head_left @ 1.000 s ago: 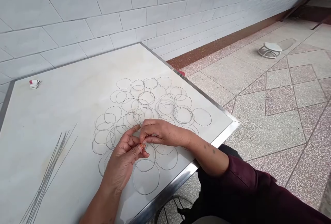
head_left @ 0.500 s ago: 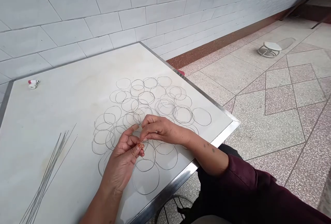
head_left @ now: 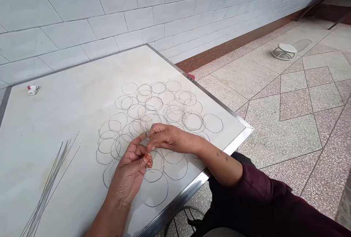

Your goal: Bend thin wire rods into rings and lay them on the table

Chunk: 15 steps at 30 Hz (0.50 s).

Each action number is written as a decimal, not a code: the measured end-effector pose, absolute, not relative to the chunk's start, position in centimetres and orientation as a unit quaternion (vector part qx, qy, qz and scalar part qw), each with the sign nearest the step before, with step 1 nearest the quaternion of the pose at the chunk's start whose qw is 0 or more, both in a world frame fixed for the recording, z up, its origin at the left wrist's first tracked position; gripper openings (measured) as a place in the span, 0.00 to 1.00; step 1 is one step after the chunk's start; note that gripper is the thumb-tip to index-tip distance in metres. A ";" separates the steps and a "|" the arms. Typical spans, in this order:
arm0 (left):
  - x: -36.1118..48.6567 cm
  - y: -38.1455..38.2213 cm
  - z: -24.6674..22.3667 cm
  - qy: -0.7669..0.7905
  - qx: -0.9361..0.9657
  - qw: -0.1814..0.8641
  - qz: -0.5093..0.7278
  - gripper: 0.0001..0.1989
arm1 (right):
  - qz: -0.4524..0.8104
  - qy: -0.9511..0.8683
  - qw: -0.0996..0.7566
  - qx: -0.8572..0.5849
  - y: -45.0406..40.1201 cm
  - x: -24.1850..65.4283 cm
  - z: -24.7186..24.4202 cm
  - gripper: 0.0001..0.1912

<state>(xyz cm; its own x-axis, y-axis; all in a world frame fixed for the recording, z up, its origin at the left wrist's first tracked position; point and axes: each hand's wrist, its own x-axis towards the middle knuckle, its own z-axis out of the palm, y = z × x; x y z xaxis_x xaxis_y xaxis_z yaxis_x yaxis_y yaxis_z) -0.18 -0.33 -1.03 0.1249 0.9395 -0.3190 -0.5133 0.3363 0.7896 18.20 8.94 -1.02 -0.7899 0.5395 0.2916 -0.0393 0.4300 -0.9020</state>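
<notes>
My left hand (head_left: 133, 167) is closed in a pinch, thumb against fingertips, above the near part of the table. Right beside its fingertips, my right hand (head_left: 167, 137) pinches too, its thumb and forefinger closed. A thin wire seems to run between the two pinches, but most of it is hidden by the fingers. Under and around both hands lie several thin wire rings (head_left: 168, 189), many of them overlapping. To the left of my left hand is a loose bundle of straight wires (head_left: 49, 181).
The white table (head_left: 68, 102) has a metal edge and stands against a tiled wall. Small red and white items (head_left: 32, 90) lie at its far left. On the floor at the right is a low white chair (head_left: 286, 49). A dark-topped table stands at the far right.
The view has shifted very slightly, so the table and rings sit a little further left. Both hands stay pinched together, with hardly any movement of the fingers.
</notes>
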 end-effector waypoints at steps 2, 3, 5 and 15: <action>-0.3 -0.2 -1.1 0.416 0.243 0.695 0.534 0.28 | 0.475 -0.801 0.323 -0.166 9.0 18.1 -1.3 0.07; -0.3 -0.2 -1.1 0.417 0.238 0.688 0.544 0.28 | 0.458 -0.803 0.342 -0.170 9.0 18.0 -1.5 0.08; -0.3 -0.2 -1.1 0.417 0.232 0.679 0.558 0.28 | 0.441 -0.805 0.357 -0.172 9.0 17.9 -1.7 0.10; -0.1 -0.3 -1.0 0.427 0.220 0.673 0.562 0.26 | 0.423 -0.802 0.388 -0.163 9.0 17.6 -1.8 0.05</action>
